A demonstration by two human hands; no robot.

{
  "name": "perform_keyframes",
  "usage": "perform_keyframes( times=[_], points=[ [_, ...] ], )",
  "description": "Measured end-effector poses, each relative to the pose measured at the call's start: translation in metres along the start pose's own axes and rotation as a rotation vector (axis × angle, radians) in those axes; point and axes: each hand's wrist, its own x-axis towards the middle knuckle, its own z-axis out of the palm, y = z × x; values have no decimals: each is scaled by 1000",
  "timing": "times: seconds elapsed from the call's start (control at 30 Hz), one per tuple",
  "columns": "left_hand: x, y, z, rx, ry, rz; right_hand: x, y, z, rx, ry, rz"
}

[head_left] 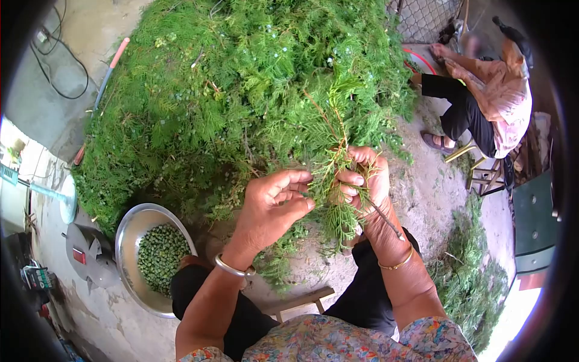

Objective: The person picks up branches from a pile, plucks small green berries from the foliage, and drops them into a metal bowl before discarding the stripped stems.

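My right hand (371, 180) is closed around a leafy conifer branch (339, 163), with flat green sprays pointing up and down and a bare brown stem end sticking out below the fist. Just left of the branch is my left hand (274, 205), its thumb and fingers curved and apart, with nothing visible between them. Beyond both hands rises a large heap of cut conifer branches (199, 114), dotted with small pale cones. At lower left a wide metal basin (125, 259) holds many small green cones (161, 256).
At right another person (482, 108) sits on a low wooden stool (484, 175). More green cuttings (467, 271) lie on the floor at lower right. A long-handled tool (111, 69) leans at the heap's left edge, and a fan (67, 199) stands at far left.
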Motion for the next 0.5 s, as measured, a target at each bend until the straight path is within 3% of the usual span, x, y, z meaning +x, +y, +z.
perform_keyframes(
  times=[0.17, 0.27, 0.33, 0.5],
  points=[
    [-4, -5, 9, -87, 65, 4, 1, 5, 4, -27, -59, 42],
    [-3, -12, 5, -53, 21, 41, -1, 8, 10, -81, 23, 66],
    [-2, -17, -2, 159, -11, 38, -4, 11, 18, -212, 100, 25],
    [-2, -8, 3, 29, 20, -1, -3, 12, 19, -221, 73, 41]
  ],
)
